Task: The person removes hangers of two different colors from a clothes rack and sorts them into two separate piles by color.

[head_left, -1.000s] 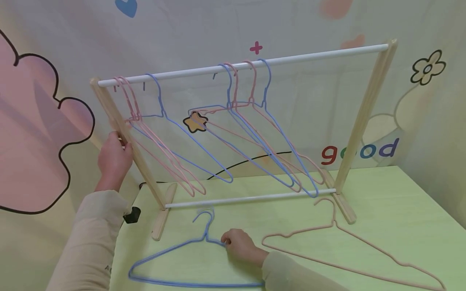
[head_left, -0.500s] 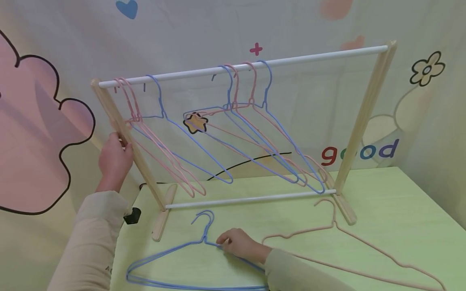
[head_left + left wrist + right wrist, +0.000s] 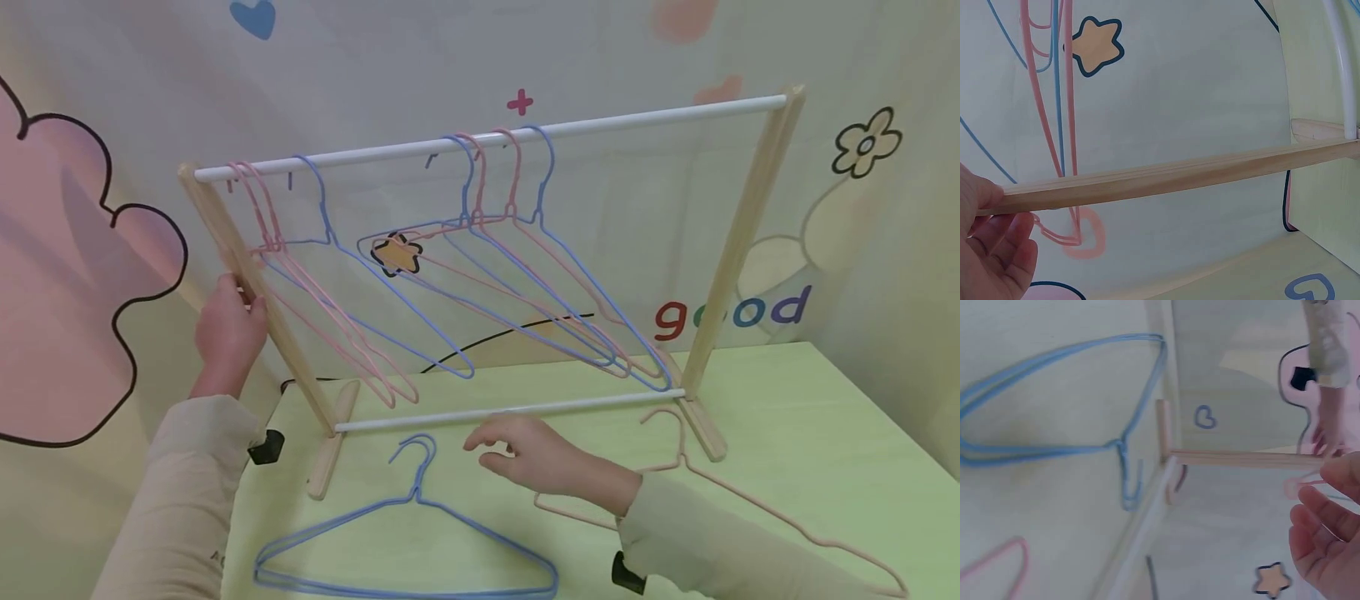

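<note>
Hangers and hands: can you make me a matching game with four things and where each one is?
Things:
1. blue hangers
2. pink hanger
3. left hand
4. right hand

Places:
A. gripping the rack's wooden left post
B. lying on the table, to the right, beside the rack's right foot
C. raised over the table, fingers loose, holding nothing
D. lying on the table, in front of the rack's left foot

Pairs: 1-D, 2-B, 3-A, 4-C
</note>
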Motion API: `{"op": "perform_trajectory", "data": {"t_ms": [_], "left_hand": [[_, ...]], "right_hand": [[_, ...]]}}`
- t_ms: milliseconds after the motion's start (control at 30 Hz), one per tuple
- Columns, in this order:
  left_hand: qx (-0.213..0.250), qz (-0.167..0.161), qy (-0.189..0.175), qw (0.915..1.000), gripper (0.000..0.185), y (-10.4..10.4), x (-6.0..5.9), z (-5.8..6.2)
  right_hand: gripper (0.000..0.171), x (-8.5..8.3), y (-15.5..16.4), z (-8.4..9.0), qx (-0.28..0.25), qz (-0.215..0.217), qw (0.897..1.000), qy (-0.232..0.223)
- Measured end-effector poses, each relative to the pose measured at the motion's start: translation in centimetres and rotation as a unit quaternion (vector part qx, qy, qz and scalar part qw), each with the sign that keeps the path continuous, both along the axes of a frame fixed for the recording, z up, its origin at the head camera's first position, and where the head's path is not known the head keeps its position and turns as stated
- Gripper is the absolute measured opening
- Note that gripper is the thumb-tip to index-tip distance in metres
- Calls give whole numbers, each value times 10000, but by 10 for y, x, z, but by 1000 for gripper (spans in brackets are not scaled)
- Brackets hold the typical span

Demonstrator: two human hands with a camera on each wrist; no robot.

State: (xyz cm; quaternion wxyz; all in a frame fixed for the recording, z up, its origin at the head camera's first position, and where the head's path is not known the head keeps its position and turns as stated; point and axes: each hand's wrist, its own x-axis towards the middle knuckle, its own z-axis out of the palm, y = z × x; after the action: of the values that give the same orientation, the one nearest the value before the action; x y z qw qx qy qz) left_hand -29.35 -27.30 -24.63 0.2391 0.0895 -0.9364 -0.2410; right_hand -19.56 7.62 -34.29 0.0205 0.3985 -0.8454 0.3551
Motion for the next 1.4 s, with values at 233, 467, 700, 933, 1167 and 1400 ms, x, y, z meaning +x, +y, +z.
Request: {"op": "perform_trajectory", "data": {"t_ms": [233, 467, 700, 933, 1167, 1400], "left_hand": [[20, -6, -119, 9999, 34, -1, 3, -2], [-15, 25, -81, 10000, 32, -1, 3, -3], [-71, 6, -6, 10000, 30, -2, 2, -3], [-76, -51, -14, 10000, 32, -3, -1, -2], [-17, -22, -77, 10000, 33, -1, 0, 0], [-19, 0, -76, 10000, 33, -1, 1, 1]], "right_hand": [[15, 6, 23, 41, -1143, 226, 9737, 1956], [19, -8, 49, 78, -1531, -1036, 9366, 2978], [37, -24, 73, 107, -638, -2315, 9558, 1696], [43, -38, 86, 124, 119, -2841, 9563, 678], [28, -51, 93, 129, 365, -2780, 9598, 95], [21, -55, 99, 132, 467, -2772, 9597, -16]]}}
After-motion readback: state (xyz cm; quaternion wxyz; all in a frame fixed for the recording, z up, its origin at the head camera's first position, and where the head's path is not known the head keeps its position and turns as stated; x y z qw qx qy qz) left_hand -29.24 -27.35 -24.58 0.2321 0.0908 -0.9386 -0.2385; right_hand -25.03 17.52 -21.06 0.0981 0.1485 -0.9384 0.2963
